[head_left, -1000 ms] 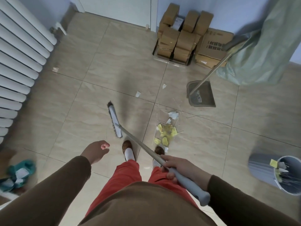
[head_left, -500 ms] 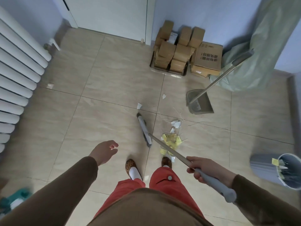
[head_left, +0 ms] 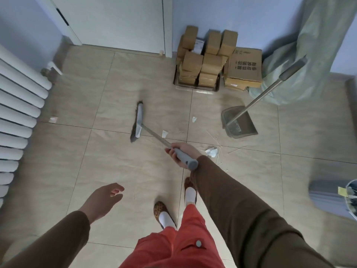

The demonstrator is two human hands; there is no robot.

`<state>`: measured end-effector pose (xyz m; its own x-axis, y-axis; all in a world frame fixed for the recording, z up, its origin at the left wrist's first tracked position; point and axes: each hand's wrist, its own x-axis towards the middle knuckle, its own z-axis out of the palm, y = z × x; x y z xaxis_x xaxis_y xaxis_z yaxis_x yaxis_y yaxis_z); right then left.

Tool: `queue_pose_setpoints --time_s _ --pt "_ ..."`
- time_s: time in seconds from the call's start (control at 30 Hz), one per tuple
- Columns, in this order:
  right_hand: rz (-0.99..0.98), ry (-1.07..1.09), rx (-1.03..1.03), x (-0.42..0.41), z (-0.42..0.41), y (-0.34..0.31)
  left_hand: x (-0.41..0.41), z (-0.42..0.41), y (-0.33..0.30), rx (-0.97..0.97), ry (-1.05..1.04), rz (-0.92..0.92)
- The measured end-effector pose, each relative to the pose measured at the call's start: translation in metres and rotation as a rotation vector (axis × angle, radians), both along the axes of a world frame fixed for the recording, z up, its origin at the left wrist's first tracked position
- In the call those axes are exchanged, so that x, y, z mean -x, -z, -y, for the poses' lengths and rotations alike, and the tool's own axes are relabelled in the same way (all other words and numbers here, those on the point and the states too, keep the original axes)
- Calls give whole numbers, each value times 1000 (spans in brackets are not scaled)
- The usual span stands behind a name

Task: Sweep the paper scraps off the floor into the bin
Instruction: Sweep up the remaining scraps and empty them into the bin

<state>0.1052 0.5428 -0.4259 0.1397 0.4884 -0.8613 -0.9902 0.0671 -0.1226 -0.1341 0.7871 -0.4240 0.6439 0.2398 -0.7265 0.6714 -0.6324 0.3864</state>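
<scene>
My right hand (head_left: 183,151) grips the grey handle of a broom whose head (head_left: 138,121) rests on the tiled floor ahead, left of two white paper scraps (head_left: 164,134) (head_left: 194,118). A crumpled white scrap (head_left: 211,151) lies just right of that hand; my arm hides the floor beneath it. Another scrap (head_left: 53,119) lies near the radiator. My left hand (head_left: 105,200) hangs free over the floor, fingers relaxed, holding nothing. The grey bin (head_left: 334,198) with paper inside lies at the right edge.
A grey dustpan (head_left: 239,122) with a long handle stands at the right, leaning toward a green sack (head_left: 309,55). Cardboard boxes (head_left: 208,60) are stacked by the far wall. A white radiator (head_left: 17,117) lines the left side, and a door (head_left: 116,22) is ahead.
The broom head has swung forward and to the left, past the two white scraps. My right hand rose toward the middle of the view. The yellow scraps are hidden now.
</scene>
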Motion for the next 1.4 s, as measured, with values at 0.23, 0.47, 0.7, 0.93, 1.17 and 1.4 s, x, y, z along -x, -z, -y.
queue_pose_setpoints --time_s 0.23,0.47,0.7,0.93,1.17,1.4 --pt "-88 407 95 43 121 -22 -24 8 6 -8 93 -53" --pt "-61 438 187 146 206 -116 -71 64 -1 88 191 25" --pt "338 77 461 120 236 -152 -71 104 -8 94 217 30" --pt "831 -644 732 -19 223 -50 -50 146 -18 9 168 10" --pt "864 -1017 844 -13 287 8 -1 222 -14 -33 22 -79" --pt "687 -1048 708 110 433 -34 12 332 -21 41 77 -79"
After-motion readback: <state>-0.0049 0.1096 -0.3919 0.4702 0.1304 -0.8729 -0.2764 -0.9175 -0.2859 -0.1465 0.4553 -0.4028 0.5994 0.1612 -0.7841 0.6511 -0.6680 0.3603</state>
